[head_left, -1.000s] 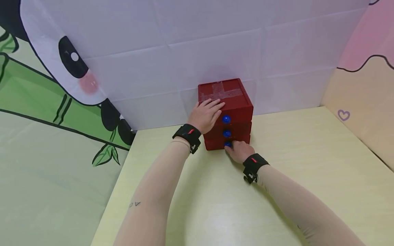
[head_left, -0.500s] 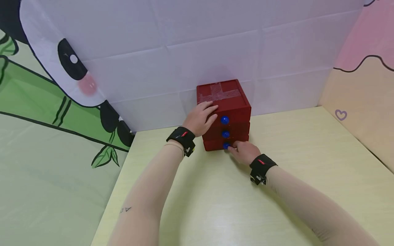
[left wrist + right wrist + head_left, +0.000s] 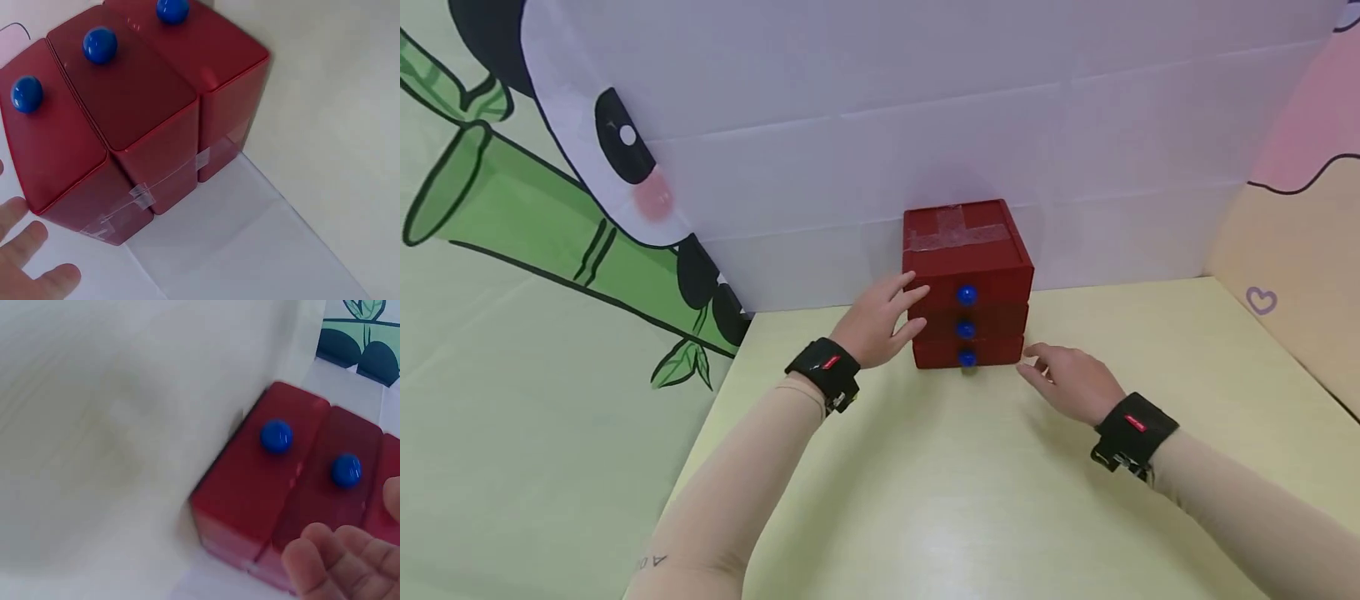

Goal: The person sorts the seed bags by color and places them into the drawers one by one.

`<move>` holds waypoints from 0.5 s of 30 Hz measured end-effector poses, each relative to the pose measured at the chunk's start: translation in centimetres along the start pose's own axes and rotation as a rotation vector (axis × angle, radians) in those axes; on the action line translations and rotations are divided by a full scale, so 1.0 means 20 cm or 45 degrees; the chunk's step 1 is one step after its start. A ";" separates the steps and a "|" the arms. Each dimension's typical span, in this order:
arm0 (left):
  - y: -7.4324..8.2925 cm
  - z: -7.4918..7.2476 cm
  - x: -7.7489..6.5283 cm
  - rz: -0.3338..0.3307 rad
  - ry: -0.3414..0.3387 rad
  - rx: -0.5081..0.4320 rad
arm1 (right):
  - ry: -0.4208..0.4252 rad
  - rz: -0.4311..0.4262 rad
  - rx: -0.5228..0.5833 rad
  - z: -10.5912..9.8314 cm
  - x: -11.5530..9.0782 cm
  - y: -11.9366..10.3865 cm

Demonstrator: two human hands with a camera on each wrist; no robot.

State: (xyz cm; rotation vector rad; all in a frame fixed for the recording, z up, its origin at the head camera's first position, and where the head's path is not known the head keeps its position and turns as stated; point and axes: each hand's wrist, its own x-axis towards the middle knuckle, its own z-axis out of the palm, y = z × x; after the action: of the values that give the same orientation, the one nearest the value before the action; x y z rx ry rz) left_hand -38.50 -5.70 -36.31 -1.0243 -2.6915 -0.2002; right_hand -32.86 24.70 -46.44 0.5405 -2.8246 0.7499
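Note:
A red three-drawer box [image 3: 936,292] stands on the table against the back cloth, its drawers flush and clear tape over its top. Each drawer front carries one round blue knob; the lowest knob [image 3: 967,358] sits near the tabletop. My left hand [image 3: 877,321] hovers at the box's front left, fingers loosely spread and holding nothing; in the left wrist view its fingertips [image 3: 61,280] are close to the box's side. To the right of the bottom drawer, my right hand [image 3: 1075,383] is apart from the knob, fingers relaxed, nothing held.
The pale wooden table [image 3: 940,500] stretches in front of the box. Behind it hangs a white printed cloth [image 3: 850,167] with a panda and bamboo. A peach and pink panel [image 3: 1300,250] borders the right side.
My right hand has let go of the bottom knob and moved right. The left hand has come off the box's top, moving left and down. The box looks unmoved.

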 end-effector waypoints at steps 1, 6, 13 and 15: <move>0.00 0.00 -0.03 0.007 0.003 0.003 | 0.030 -0.016 -0.013 -0.03 -0.02 0.02; 0.01 -0.01 -0.19 0.012 0.021 0.053 | 0.202 -0.105 -0.089 -0.14 -0.10 0.08; 0.04 0.06 -0.35 -0.169 -0.098 0.123 | 0.257 -0.148 -0.144 -0.21 -0.14 0.15; 0.05 0.12 -0.39 -0.208 -0.119 0.123 | 0.220 -0.139 -0.163 -0.20 -0.15 0.16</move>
State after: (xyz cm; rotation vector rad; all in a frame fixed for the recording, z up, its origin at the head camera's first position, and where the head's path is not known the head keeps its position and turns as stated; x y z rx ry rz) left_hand -32.61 -9.46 -40.73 -0.8056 -2.8395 -0.0525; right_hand -31.06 30.26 -45.28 0.5741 -2.6372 0.5617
